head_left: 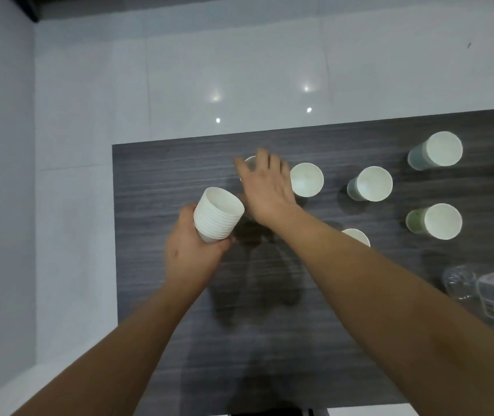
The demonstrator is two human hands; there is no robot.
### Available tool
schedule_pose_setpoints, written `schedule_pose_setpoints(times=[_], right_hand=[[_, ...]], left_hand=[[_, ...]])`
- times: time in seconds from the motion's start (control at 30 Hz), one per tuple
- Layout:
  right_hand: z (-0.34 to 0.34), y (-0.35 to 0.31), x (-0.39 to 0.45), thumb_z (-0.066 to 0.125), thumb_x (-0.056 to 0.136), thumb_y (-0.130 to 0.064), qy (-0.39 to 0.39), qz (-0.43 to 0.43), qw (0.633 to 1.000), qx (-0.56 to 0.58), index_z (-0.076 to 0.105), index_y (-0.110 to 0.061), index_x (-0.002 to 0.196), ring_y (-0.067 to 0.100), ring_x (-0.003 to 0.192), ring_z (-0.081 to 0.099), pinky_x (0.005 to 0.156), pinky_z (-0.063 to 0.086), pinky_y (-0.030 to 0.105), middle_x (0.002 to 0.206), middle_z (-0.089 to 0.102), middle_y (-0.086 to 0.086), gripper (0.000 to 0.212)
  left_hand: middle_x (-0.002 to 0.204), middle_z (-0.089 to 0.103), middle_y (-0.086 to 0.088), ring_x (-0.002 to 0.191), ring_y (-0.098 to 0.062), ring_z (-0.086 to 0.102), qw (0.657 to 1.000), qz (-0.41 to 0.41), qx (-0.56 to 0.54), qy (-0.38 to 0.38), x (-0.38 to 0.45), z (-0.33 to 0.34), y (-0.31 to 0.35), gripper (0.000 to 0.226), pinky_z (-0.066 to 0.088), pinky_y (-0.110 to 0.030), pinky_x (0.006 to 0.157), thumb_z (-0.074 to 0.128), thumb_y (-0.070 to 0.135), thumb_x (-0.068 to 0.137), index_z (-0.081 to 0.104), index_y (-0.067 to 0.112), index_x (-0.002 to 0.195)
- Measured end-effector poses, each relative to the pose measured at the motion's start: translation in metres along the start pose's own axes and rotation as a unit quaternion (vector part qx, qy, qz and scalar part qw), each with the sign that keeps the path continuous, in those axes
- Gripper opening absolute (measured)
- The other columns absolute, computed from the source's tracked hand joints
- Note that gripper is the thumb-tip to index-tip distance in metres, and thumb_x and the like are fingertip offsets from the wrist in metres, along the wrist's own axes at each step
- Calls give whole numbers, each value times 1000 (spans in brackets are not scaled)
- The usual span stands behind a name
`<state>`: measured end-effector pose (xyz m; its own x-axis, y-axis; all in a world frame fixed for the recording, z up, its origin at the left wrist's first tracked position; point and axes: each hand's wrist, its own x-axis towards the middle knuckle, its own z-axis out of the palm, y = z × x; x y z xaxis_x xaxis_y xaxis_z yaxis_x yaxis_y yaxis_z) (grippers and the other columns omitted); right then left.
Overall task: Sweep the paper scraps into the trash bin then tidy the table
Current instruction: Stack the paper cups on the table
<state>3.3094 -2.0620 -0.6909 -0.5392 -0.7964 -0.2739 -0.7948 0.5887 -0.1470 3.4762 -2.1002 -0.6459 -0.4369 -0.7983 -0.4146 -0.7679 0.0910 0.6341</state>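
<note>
Left hand (191, 253) grips stacked cups (217, 216); right hand (265, 187) spread over cup (250, 163)

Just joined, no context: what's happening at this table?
A person is collecting paper cups off a dark table. The left hand holds a nested cup stack, tilted. The right hand reaches over a single cup near the far edge; whether its grip has closed is unclear. Several loose cups stand to the right. No paper scraps are visible.
</note>
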Motion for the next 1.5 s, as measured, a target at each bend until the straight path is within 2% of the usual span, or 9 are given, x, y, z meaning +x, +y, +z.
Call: schedule_pose_setpoints(times=[0.1, 0.23, 0.3, 0.5, 0.77, 1.03, 1.27, 1.43, 1.5], right_hand=[[2, 3, -13, 64, 82, -11, 8, 14, 999, 43, 41, -22, 145, 38, 115, 46, 98, 38, 42, 135, 41, 19, 68], [-14, 19, -43, 64, 79, -27, 237, 102, 960, 106, 47, -24, 144, 37, 103, 50, 90, 43, 46, 128, 49, 23, 67], [-19, 32, -55, 61, 80, -31, 279, 157, 944, 78, 46, -25, 144, 37, 103, 49, 89, 42, 47, 128, 49, 23, 66], [4, 54, -58, 67, 87, -22, 28, 191, 972, 132, 28, -30, 151, 38, 116, 46, 96, 46, 47, 140, 34, 18, 75], [-8, 62, -152, 68, 74, -32, 206, 278, 932, 107, 27, -32, 153, 38, 104, 48, 91, 44, 48, 124, 48, 25, 88], [26, 91, -182, 70, 85, -30, -3, 316, 929, 191, 15, -36, 155, 40, 113, 50, 94, 49, 47, 132, 35, 18, 90], [-27, 134, -135, 76, 76, -31, 310, 303, 884, 175, 19, -33, 154, 35, 94, 54, 80, 49, 40, 113, 50, 21, 97], [-15, 166, -94, 70, 85, -29, 37, 298, 937, 175, 13, -41, 156, 36, 113, 48, 92, 44, 44, 131, 40, 17, 92], [-12, 168, -92, 68, 85, -25, 33, 277, 945, 170, 15, -40, 157, 35, 114, 48, 94, 41, 42, 131, 40, 16, 90]], left_hand=[[91, 55, 26, 80, 11, 51, 1000, 10, -5, 14, -4, -9, -3, 61, 36, -16, 62, 83, 29, 62, 41, 46, 103], [92, 57, 25, 83, 8, 53, 1000, 15, -17, 21, -4, -15, -3, 60, 39, -18, 62, 81, 33, 61, 40, 51, 101], [92, 57, 25, 83, 7, 53, 999, 21, -26, 20, -5, -12, -1, 60, 38, -17, 62, 81, 34, 60, 40, 51, 101], [98, 58, 26, 87, 5, 54, 997, 67, -27, -2, -20, 2, -7, 63, 39, -15, 68, 84, 33, 59, 44, 47, 107], [100, 61, 10, 89, -15, 59, 995, 92, 14, -46, -51, 11, 1, 56, 48, -34, 68, 82, 29, 63, 45, 40, 105], [97, 57, 17, 89, -11, 54, 987, 130, 36, -92, -71, 50, 25, 62, 40, -29, 68, 83, 31, 60, 47, 39, 110], [94, 58, 19, 85, -9, 56, 984, 136, 49, -107, -65, 65, 44, 62, 38, -17, 62, 86, 28, 59, 46, 44, 105], [97, 59, 20, 85, -4, 55, 988, 113, 43, -99, -60, 82, 57, 62, 39, -19, 64, 85, 32, 60, 43, 48, 102], [100, 60, 18, 90, -8, 57, 988, 107, 41, -105, -60, 92, 64, 63, 43, -27, 69, 85, 30, 60, 45, 45, 106]])
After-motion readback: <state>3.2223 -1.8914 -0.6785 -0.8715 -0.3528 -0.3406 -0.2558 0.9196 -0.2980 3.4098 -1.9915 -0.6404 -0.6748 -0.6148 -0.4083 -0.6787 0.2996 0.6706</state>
